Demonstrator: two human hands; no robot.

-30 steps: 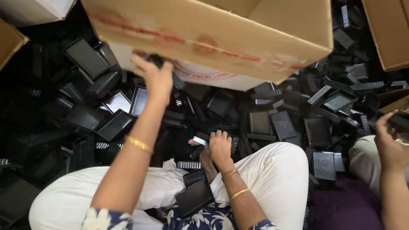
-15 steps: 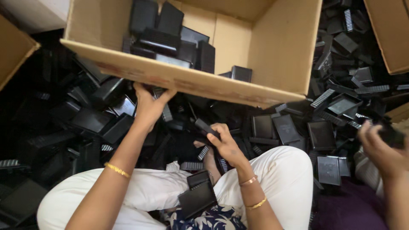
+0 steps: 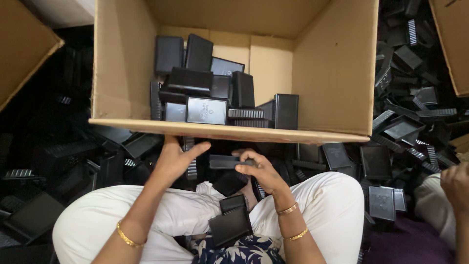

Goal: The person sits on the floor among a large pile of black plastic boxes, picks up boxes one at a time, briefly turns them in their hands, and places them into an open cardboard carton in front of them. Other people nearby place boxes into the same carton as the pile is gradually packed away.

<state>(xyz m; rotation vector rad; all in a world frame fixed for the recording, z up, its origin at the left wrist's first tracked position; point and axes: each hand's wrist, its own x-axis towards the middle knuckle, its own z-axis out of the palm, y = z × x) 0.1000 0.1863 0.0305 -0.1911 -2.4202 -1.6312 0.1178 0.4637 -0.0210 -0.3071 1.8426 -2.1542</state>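
Our left hand (image 3: 177,157) spreads open, its fingertips against the near wall of the box (image 3: 337,73) and holding nothing. Our right hand (image 3: 259,168) pinches a flat black case (image 3: 223,162) just below that wall, above our lap. More cases (image 3: 207,93) fill the box.

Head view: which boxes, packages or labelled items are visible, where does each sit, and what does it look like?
Big cardboard box: centre top, open, brown, partly filled with black plastic cases.
Labelled case: inside the box near its front wall, flat black rectangle with small pale print.
Second cardboard box: upper left corner, brown, cut off.
Third cardboard box: upper right corner, brown, cut off.
No screens or signs.
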